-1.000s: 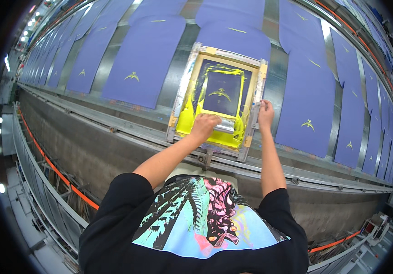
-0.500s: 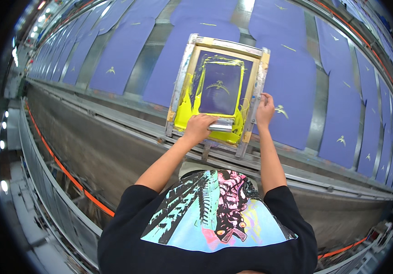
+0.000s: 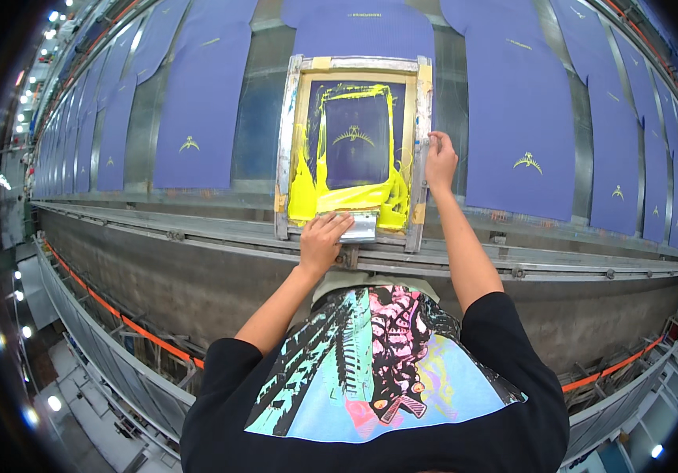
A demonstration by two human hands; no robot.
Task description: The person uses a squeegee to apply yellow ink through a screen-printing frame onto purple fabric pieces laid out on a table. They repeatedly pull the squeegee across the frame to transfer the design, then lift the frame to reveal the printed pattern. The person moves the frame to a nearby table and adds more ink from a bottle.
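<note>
The screen-printing frame [image 3: 283,142] lies flat on the long printing table [image 3: 263,102], directly ahead of the operator; clock positions below are read from its centre, with 12 o'clock at the top of the view. The left hand [image 3: 323,241] is at 7 o'clock, its fingers closed over the left part of a silver metal squeegee [image 3: 364,227]. The squeegee lies crosswise at 6 o'clock, over the lower bar of the frame, with its right end uncovered. The right hand [image 3: 440,162] is at 3 o'clock, fingers bent, fingertips at the outer edge of the frame's right bar; whether the thumb completes a grip cannot be told. Yellow ink [image 3: 354,197] borders the rectangular mesh window [image 3: 357,162] and is widest between 5 and 8 o'clock. A yellow arc-shaped motif [image 3: 353,137] shows near the middle of the window. Tan tape [image 3: 321,62] covers parts of the frame bars. A purple-blue fabric panel [image 3: 362,35] extends past the frame at 12 o'clock. A second panel [image 3: 197,118], bearing a yellow arc print [image 3: 189,143], lies at 9 o'clock; a third panel [image 3: 520,126], with a similar print [image 3: 528,162], lies at 3 o'clock, beyond the right hand. A metal rail [image 3: 228,246] runs along the near table edge, below the frame.
</note>
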